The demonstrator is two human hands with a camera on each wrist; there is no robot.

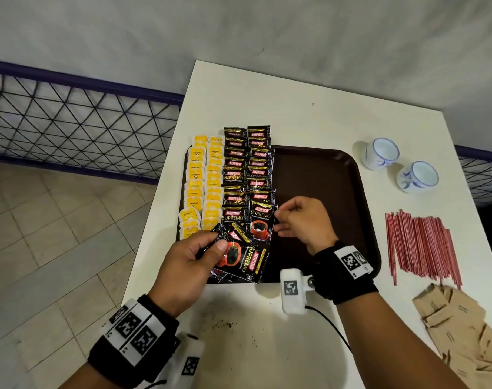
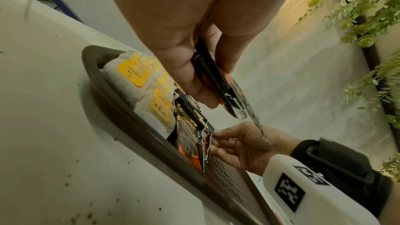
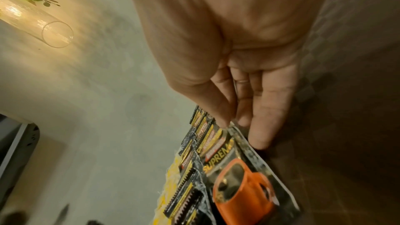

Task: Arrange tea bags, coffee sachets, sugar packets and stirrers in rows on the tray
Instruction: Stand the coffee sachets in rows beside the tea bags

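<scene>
A dark brown tray (image 1: 323, 175) lies on the white table. Two rows of yellow-tagged tea bags (image 1: 202, 186) fill its left edge, and two rows of black coffee sachets (image 1: 247, 169) lie beside them. My left hand (image 1: 200, 254) grips a small stack of coffee sachets (image 1: 242, 256) over the tray's near left corner. My right hand (image 1: 295, 217) pinches the top right corner of the nearest sachet (image 1: 263, 223) in the second coffee row, thumb and forefinger on its edge (image 3: 229, 126). The held stack shows edge-on in the left wrist view (image 2: 218, 81).
Red stirrers (image 1: 419, 245) lie in a loose pile right of the tray. Brown sugar packets (image 1: 464, 327) are heaped at the table's near right corner. Two white and blue cups (image 1: 382, 153) stand at the back right. Dark crumbs (image 1: 225, 324) dot the table's near edge.
</scene>
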